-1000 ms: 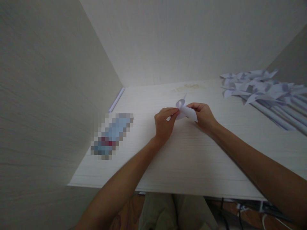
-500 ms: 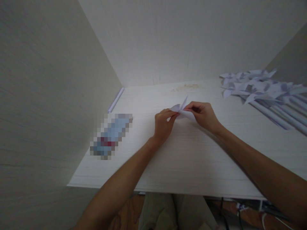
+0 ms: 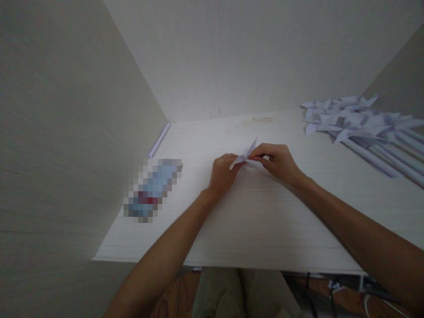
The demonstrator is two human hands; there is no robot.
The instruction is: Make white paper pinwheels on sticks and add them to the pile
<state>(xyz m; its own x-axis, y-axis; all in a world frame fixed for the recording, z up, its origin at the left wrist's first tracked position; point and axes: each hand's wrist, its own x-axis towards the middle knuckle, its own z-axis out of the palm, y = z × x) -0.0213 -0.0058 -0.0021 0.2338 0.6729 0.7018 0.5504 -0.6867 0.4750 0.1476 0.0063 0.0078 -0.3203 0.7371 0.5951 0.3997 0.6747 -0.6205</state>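
As both pinch it: left hand [image 3: 221,173] | right hand [image 3: 278,162] | one folded paper [image 3: 244,157]

Both hands [image 3: 251,165] pinch folded paper [image 3: 245,157] above table [image 3: 265,221].

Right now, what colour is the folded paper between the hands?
White with a faint lilac tint; the folded paper shows best in the head view.
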